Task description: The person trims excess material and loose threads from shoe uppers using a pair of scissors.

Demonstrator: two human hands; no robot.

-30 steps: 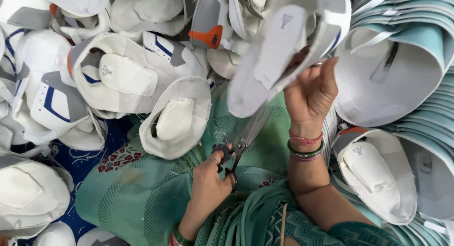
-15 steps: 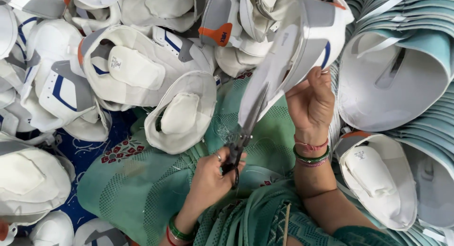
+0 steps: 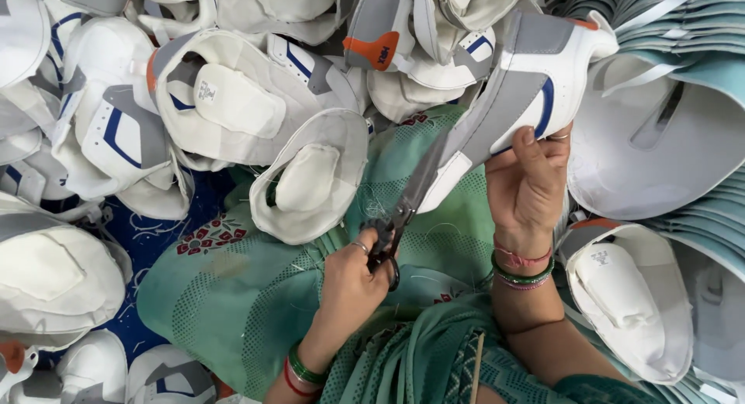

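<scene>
White and grey all over: the shoe upper [image 3: 518,86] sits high in the right hand [image 3: 528,183], thumb clamped across its blue stripe and fingers curled behind it. A second ago that upper was tilted more edge-on and blurred from movement; now it's turned flat to the camera and steady, with the scissors [image 3: 405,206] brought up so the blade tips touch its lower grey edge. My read is that trimming along that edge is in hand right now, not repositioning.

Left hand [image 3: 349,284] is closed through the scissor handles, a ring showing on one finger. The blades look nearly together, though I honestly can't tell if there's a sliver of gap near the tips.

Counts: one pair of scissors, one upper held. Loose uppers piled around the green cloth [image 3: 233,295] over the lap: I get roughly a dozen on the left and top, plus one lying open by the right forearm [image 3: 628,295], but they overlap so much I wouldn't swear to it. On the right, a stack of pale teal pieces [image 3: 683,31], too tightly layered to count.
</scene>
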